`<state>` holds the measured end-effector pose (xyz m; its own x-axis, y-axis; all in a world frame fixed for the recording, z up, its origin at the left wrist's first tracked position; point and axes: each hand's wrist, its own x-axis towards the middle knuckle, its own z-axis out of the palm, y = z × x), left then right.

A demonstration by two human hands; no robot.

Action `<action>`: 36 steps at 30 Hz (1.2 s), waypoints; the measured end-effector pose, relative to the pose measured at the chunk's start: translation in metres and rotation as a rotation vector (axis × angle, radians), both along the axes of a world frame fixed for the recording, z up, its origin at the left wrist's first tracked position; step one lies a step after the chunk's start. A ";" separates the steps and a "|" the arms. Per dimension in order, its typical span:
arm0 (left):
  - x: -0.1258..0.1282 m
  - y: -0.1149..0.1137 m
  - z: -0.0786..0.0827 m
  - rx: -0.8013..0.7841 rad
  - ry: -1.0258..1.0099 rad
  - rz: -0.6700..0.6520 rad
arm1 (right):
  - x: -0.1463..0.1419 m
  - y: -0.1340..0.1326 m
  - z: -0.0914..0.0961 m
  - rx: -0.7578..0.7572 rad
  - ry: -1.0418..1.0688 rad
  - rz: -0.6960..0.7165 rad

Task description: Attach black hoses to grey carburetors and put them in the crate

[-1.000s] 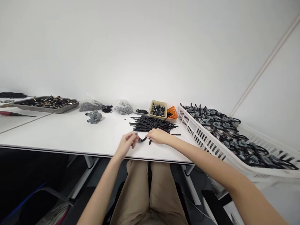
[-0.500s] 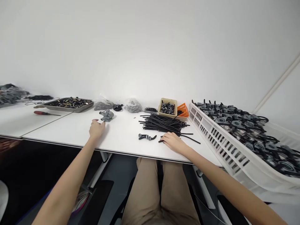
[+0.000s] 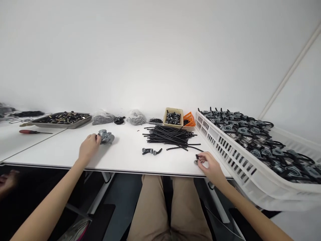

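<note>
Tubing (image 3: 168, 136) lies on the table (image 3: 125, 157), left of a crate (image 3: 223, 154) holding what look like valve bodies (image 3: 240, 134)

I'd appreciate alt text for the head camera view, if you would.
At a white table, the left hand holds a grey metal part and the right hand pinches a small dark fitting. Black tubes lie piled between them, beside a white crate of grey parts.

Gray casting (image 3: 107, 137) partly hidden by left hand (image 3: 88, 149); small part (image 3: 196, 162) in right hand (image 3: 210, 164) mostly covered; other person's hand (image 3: 7, 179) blurred, cut off by left edge.
</note>
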<state>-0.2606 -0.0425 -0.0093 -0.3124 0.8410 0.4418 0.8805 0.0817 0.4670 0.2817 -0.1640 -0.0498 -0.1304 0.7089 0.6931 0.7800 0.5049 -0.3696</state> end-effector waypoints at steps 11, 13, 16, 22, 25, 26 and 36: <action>0.195 -0.079 -0.004 0.170 0.089 -0.520 | 0.021 -0.060 -0.011 -0.137 0.648 -0.005; 0.234 -0.077 -0.004 0.185 0.134 -0.592 | 0.010 -0.052 -0.009 -0.110 0.797 0.033; 0.276 -0.073 -0.004 0.235 0.189 -0.671 | -0.005 -0.039 -0.006 -0.075 1.009 0.020; 0.311 -0.070 0.001 0.294 0.175 -0.741 | -0.043 -0.010 0.000 -0.120 1.348 0.107; 0.318 -0.065 -0.008 0.332 -0.004 -0.762 | -0.059 0.008 0.002 -0.099 1.437 0.164; 0.318 -0.061 -0.014 0.326 -0.120 -0.774 | -0.063 0.014 0.002 -0.091 1.458 0.178; 0.311 -0.048 -0.034 -0.258 -0.551 -1.160 | -0.084 0.042 -0.001 -0.061 1.562 0.247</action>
<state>0.0503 -0.0908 -0.0429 0.5591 0.7816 0.2765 0.1979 -0.4497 0.8710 0.1977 -0.1222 -0.0512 0.5435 0.8096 0.2217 -0.4682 0.5117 -0.7204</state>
